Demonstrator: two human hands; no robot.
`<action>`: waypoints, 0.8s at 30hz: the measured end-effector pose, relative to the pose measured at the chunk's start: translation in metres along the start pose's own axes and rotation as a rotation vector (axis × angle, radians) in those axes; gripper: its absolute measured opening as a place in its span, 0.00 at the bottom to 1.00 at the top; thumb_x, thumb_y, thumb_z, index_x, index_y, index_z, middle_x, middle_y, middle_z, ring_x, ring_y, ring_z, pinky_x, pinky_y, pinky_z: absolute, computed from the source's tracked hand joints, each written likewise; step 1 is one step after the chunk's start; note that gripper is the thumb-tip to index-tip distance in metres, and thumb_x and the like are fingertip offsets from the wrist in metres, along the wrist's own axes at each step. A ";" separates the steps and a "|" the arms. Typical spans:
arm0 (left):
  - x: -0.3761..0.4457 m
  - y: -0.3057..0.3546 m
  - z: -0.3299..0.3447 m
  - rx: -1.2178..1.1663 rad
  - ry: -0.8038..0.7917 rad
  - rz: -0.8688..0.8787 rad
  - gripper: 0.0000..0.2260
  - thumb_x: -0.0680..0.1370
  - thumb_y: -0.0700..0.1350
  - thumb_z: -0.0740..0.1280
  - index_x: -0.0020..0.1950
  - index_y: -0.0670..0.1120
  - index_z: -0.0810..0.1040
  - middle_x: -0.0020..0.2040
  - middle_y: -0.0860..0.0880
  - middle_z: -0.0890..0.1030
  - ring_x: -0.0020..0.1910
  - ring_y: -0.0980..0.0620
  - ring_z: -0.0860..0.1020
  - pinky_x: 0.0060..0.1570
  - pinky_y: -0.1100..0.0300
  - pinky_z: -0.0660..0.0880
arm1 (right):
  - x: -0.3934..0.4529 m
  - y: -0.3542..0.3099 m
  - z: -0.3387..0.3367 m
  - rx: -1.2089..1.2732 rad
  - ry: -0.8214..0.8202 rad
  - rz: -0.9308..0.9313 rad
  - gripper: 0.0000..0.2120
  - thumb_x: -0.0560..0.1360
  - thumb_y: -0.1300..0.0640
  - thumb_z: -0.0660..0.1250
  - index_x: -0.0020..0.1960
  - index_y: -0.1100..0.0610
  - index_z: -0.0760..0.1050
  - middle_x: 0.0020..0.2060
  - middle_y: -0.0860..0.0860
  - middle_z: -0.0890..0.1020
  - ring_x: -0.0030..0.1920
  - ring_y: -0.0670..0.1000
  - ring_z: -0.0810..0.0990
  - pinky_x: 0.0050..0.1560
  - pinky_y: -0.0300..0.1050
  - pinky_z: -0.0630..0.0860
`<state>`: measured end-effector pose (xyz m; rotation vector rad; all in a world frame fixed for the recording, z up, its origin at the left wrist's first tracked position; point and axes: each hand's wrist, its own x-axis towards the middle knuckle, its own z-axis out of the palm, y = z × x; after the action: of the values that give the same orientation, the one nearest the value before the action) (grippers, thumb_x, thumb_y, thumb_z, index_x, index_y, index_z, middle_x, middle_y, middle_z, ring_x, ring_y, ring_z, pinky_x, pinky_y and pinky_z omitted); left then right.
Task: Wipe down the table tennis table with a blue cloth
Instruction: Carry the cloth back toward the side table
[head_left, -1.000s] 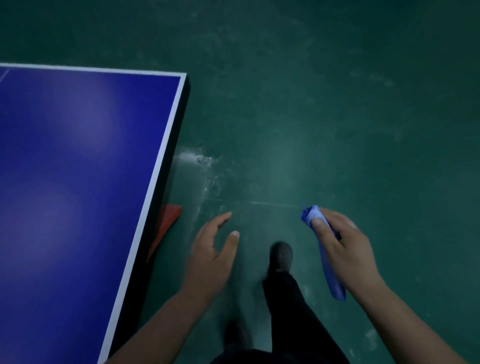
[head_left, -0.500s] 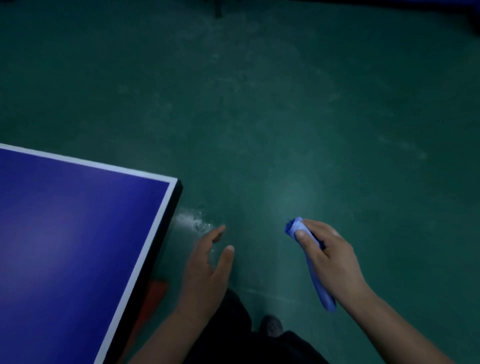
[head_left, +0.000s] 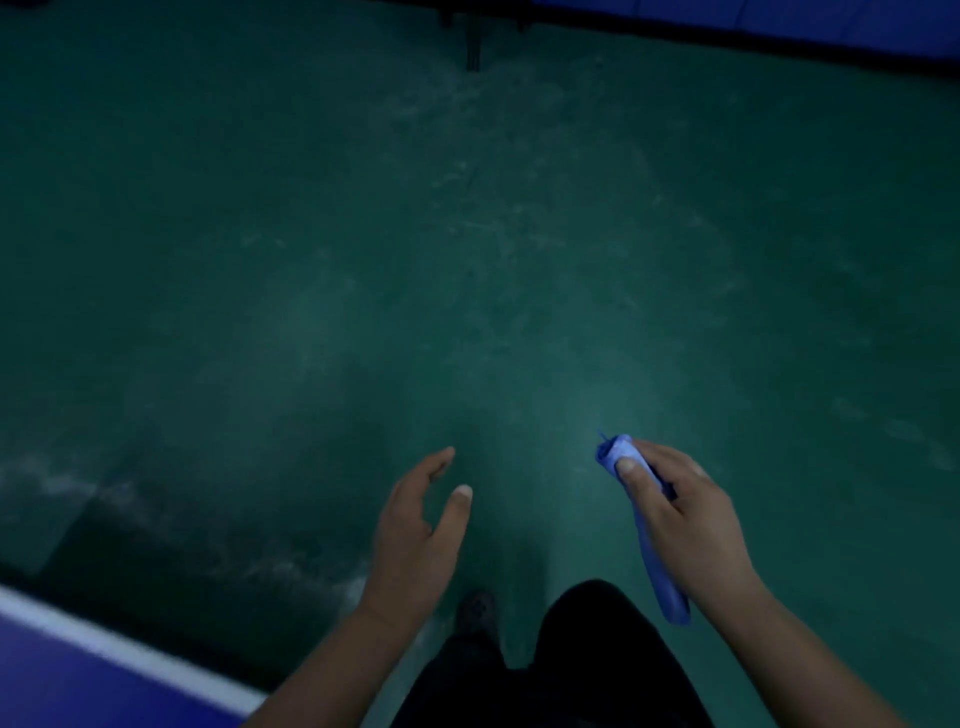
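Note:
My right hand (head_left: 685, 519) grips a rolled blue cloth (head_left: 660, 577), which sticks out past the fingers at the top and hangs below the wrist. My left hand (head_left: 415, 530) floats over the floor with relaxed, slightly bent fingers and holds nothing. Only a corner of the blue table tennis table (head_left: 62, 680), with its white edge line, shows at the bottom left. Both hands are to the right of the table and clear of it.
Scuffed green floor (head_left: 467, 260) fills most of the view. My dark trouser legs (head_left: 571, 665) and a shoe (head_left: 475, 616) are below the hands. A blue barrier with a dark base (head_left: 779, 31) runs along the top right.
The view has swung away from the table, which has slid down to the bottom left corner. Both hands keep their pose; the cloth stays in my right hand.

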<state>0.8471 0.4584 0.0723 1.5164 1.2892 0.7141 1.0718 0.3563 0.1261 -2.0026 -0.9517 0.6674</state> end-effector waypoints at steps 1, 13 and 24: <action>0.034 0.012 0.008 -0.003 -0.004 0.018 0.15 0.75 0.51 0.69 0.59 0.64 0.75 0.63 0.59 0.78 0.64 0.61 0.75 0.69 0.54 0.70 | 0.033 -0.005 -0.004 0.006 0.024 0.000 0.08 0.79 0.50 0.66 0.50 0.36 0.79 0.54 0.24 0.76 0.56 0.27 0.74 0.51 0.20 0.64; 0.414 0.099 0.132 0.017 0.035 0.018 0.14 0.71 0.57 0.69 0.57 0.63 0.77 0.59 0.60 0.80 0.59 0.63 0.78 0.66 0.55 0.73 | 0.458 -0.036 -0.021 0.013 -0.027 -0.018 0.14 0.80 0.53 0.67 0.45 0.32 0.76 0.48 0.20 0.76 0.52 0.25 0.73 0.49 0.20 0.64; 0.752 0.138 0.113 -0.076 0.179 -0.047 0.18 0.68 0.61 0.69 0.55 0.59 0.79 0.54 0.67 0.81 0.58 0.62 0.79 0.65 0.56 0.73 | 0.827 -0.138 0.057 -0.058 -0.202 -0.113 0.15 0.80 0.53 0.66 0.46 0.31 0.75 0.49 0.22 0.76 0.53 0.25 0.73 0.49 0.20 0.64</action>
<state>1.1975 1.1471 0.0455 1.3811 1.4100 0.8738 1.4547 1.1038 0.1149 -1.9409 -1.2069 0.7983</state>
